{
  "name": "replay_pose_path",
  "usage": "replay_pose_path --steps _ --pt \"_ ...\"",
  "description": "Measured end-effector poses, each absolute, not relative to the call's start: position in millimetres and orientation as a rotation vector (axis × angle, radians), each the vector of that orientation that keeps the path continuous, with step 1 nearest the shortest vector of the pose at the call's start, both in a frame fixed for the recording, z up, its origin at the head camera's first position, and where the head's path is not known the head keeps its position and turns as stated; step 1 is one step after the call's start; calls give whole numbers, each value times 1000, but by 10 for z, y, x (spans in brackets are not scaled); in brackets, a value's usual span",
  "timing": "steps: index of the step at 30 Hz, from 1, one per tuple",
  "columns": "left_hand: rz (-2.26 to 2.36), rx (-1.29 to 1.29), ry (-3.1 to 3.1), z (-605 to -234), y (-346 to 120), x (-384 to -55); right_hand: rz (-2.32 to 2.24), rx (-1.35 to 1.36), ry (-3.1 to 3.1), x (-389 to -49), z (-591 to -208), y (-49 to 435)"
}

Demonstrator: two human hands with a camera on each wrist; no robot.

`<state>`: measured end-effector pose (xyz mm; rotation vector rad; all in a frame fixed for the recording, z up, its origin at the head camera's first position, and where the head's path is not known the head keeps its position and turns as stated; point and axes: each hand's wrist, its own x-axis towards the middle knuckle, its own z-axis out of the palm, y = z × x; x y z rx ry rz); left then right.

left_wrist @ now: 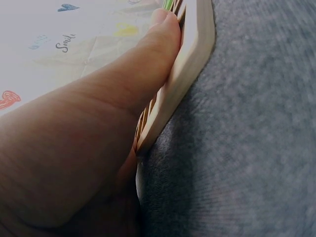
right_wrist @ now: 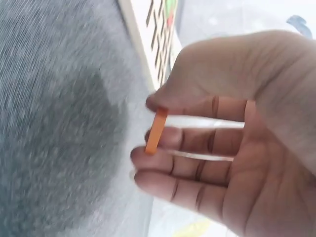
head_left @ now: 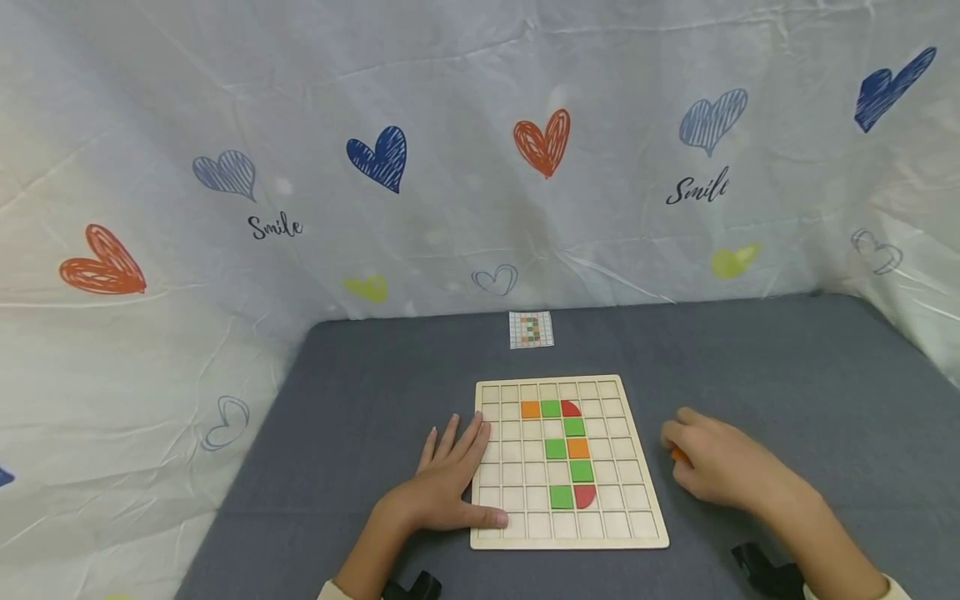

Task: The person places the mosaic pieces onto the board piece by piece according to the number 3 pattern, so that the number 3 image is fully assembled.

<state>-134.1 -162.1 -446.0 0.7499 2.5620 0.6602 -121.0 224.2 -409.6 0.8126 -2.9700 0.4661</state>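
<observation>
A pale wooden grid board (head_left: 504, 527) lies flat on the table, with green, orange and red tiles in some of its cells. Green squares such as this green tile (head_left: 561, 497) fill several of them, and a red rounded tile (head_left: 585, 497) sits at the lower end. My left hand (head_left: 442, 487) rests on the board's left edge with its fingers spread and the thumb over the lower left corner. To the right of the board, my right hand (head_left: 723, 458) pinches a thin orange tile (right_wrist: 156, 131) between thumb and fingers, above the cloth.
A small printed pattern card (head_left: 531, 330) lies at the far edge of the grey cloth-covered table (head_left: 375, 392). Behind it hangs a white curtain (head_left: 450, 242) with hearts and lettering. Dark wrist devices (head_left: 765, 571) show near both forearms.
</observation>
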Motion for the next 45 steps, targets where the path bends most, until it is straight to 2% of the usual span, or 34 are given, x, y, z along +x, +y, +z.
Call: replay_pose_path --steps 8,19,29,37,45 --pt "655 745 2585 -4573 -1637 -1354 567 1078 -2830 -1142 -4035 2012" --pt "693 761 2570 -4509 -1631 -1354 549 1272 -2747 -1073 -3913 1664" --pt "658 743 2584 -4566 -1628 -1360 532 1467 -2565 -1052 -3987 1298" --pt "651 731 2566 -4471 -1612 -1331 422 1505 -2597 -1083 -4024 1081" --pt "671 740 2583 -4548 -1634 -1351 324 1455 -2665 -1089 -4053 994"
